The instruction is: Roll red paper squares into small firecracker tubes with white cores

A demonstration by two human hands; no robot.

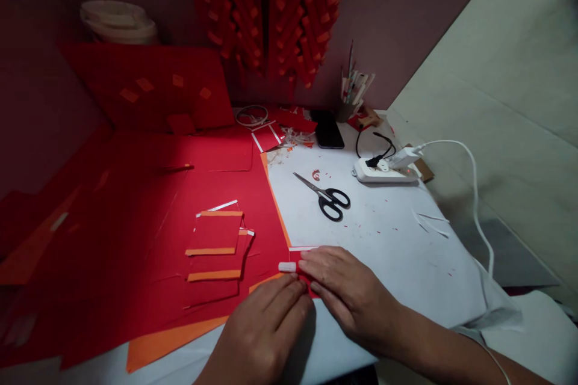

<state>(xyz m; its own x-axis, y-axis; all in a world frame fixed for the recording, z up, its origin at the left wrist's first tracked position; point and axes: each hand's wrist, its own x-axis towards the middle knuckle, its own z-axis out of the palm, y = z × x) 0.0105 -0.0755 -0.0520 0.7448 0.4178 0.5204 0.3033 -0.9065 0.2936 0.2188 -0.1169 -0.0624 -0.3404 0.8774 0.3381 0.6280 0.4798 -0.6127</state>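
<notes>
At the table's front edge, a small piece of red paper (pixel 307 256) lies under both my hands. The end of a white cylinder (pixel 287 266) pokes out at its left; the remainder is covered by my fingers. My left hand (pixel 271 319) is closed, its fingertips pressed on the paper just below the cylinder. From the right, my right hand (pixel 347 289) bears on the same paper, fingers together and bent over it. Left of my hands, several red paper pieces with orange strips (pixel 214 251) lie loosely stacked on large red sheets (pixel 135 240).
Black-handled scissors (pixel 326 197) lie beyond my hands. A white power strip (pixel 386 171) with plugged cables sits at right, near thin white paper strips (pixel 431 221). Behind are a phone (pixel 329 130), a pen cup (pixel 347 109), a tape-like ring (pixel 251 115) and hanging red paper decorations (pixel 298 18).
</notes>
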